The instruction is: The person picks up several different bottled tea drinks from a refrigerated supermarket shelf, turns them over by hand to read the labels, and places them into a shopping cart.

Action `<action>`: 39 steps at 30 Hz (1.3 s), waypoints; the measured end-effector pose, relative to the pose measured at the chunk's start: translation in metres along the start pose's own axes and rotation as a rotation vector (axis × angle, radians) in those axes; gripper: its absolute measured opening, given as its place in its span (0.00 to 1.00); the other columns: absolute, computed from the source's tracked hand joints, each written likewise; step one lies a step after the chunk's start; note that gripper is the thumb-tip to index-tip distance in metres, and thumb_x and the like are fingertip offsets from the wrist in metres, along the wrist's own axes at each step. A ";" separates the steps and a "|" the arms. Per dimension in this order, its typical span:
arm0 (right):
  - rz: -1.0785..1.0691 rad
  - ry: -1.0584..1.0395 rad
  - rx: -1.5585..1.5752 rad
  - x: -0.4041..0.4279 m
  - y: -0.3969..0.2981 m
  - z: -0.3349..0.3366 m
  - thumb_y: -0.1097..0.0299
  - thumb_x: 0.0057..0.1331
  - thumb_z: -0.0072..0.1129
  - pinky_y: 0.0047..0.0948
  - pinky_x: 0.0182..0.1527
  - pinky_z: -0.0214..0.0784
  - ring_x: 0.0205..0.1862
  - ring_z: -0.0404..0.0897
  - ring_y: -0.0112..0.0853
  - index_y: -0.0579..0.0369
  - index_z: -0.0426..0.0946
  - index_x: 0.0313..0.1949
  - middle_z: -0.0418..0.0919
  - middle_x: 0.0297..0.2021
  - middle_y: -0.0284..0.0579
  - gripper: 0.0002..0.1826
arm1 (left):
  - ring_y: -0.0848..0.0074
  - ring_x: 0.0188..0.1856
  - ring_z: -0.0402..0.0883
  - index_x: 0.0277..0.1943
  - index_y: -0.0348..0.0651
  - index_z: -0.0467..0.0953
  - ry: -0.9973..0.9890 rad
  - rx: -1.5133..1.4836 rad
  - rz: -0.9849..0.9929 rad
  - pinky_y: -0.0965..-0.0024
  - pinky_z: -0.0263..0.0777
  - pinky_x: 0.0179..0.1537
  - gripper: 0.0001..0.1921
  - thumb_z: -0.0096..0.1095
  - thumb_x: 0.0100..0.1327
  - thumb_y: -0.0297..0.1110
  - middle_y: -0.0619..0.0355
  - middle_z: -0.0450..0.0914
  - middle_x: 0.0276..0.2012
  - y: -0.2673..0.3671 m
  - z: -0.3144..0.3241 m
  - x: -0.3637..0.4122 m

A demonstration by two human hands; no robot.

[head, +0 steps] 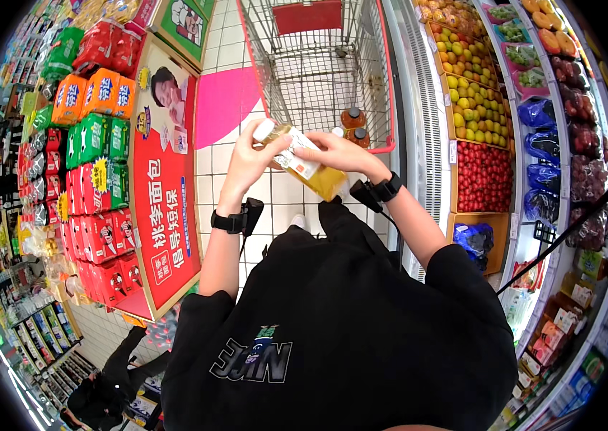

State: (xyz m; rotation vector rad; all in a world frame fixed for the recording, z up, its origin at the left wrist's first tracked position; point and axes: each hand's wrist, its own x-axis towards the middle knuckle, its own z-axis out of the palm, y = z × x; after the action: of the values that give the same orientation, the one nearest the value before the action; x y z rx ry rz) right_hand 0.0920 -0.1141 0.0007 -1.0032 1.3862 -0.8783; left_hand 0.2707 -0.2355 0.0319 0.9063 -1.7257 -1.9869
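Both my hands hold one clear plastic bottle of yellow drink (317, 175), tilted, with its white cap toward the upper left. My left hand (253, 159) grips it near the cap and neck. My right hand (339, 153) holds the labelled side, its thumb lying on the white label. Just beyond my hands is a wire shopping cart (312, 64) with a red rim. In the cart's near right corner stand bottles of amber-brown drink (358, 137) with dark caps, and a white cap (338, 131) shows beside them, its bottle mostly hidden by my right hand.
Stacked packaged goods (102, 178) and a red display board (166, 237) line the left side. On the right, a refrigerated shelf holds tomatoes (484, 175), yellow-green fruit (476, 110), blue-wrapped packs (543, 145) and bottled drinks (578, 291). Another person (99, 396) is at the lower left.
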 end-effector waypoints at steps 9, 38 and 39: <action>0.084 0.167 -0.196 0.033 0.048 -0.005 0.43 0.63 0.60 0.33 0.53 0.72 0.51 0.81 0.41 0.66 0.68 0.62 0.80 0.49 0.60 0.40 | 0.77 0.36 0.85 0.51 0.30 0.75 0.271 0.436 -0.004 0.73 0.79 0.35 0.26 0.75 0.55 0.38 0.50 0.85 0.36 -0.015 -0.006 0.044; 0.670 0.673 -0.455 0.095 0.156 0.096 0.67 0.56 0.60 0.44 0.44 0.77 0.38 0.84 0.52 0.74 0.77 0.37 0.82 0.34 0.66 0.17 | 0.51 0.53 0.81 0.65 0.19 0.52 -0.662 1.034 -0.641 0.64 0.78 0.50 0.53 0.74 0.48 0.49 0.34 0.80 0.49 -0.195 0.055 0.166; 0.686 0.685 -0.442 0.094 0.155 0.096 0.67 0.56 0.60 0.44 0.44 0.77 0.38 0.84 0.52 0.74 0.77 0.37 0.82 0.34 0.66 0.17 | 0.52 0.53 0.82 0.65 0.18 0.52 -0.671 1.012 -0.641 0.64 0.78 0.50 0.53 0.74 0.48 0.48 0.33 0.79 0.51 -0.199 0.053 0.165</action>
State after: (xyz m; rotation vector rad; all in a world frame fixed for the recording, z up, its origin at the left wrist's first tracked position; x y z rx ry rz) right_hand 0.1779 -0.1422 -0.1838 -0.4536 2.3901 -0.3933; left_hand 0.1427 -0.2637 -0.1976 1.2837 -3.3187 -1.7914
